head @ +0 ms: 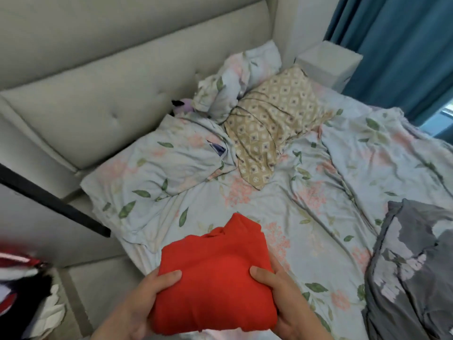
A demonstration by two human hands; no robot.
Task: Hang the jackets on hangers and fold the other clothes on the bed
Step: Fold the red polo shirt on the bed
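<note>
A folded red garment [215,276] is held above the near edge of the bed [306,217], which has a pale floral sheet. My left hand [149,295] grips its left side with the thumb on top. My right hand [277,290] grips its right side the same way, fingers hidden underneath. A crumpled grey garment with pale lettering [411,271] lies unfolded on the bed at the right.
Floral pillows [159,168] and a beige patterned pillow [267,123] lie by the padded headboard [98,82]. A black bar [54,204] crosses at the left. Red, white and dark clothing [24,278] sits at the lower left. Blue curtains [404,40] hang at the right.
</note>
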